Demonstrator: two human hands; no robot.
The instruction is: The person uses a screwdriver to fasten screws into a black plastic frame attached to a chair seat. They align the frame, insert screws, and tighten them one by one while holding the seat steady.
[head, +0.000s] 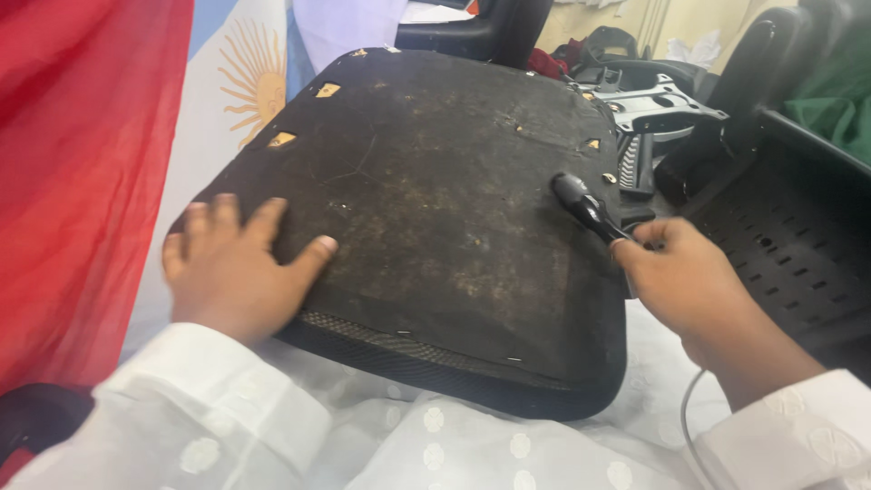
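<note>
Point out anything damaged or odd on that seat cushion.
The upturned seat cushion has a stained, scuffed black underside, with small tears near its left and far edges showing tan material beneath.

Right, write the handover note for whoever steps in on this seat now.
Left hand: flat, open, on the near left corner of the seat base, pressing it down.
Right hand: gripping a black-handled tool, its handle lying on the seat's right edge; the working end is hidden by the hand.
Seat: upside down on the lap, dark underside up.
Done: a few small tears in the cover along the far edges show a pale layer beneath.
Left: cover still on over most of the base.
</note>
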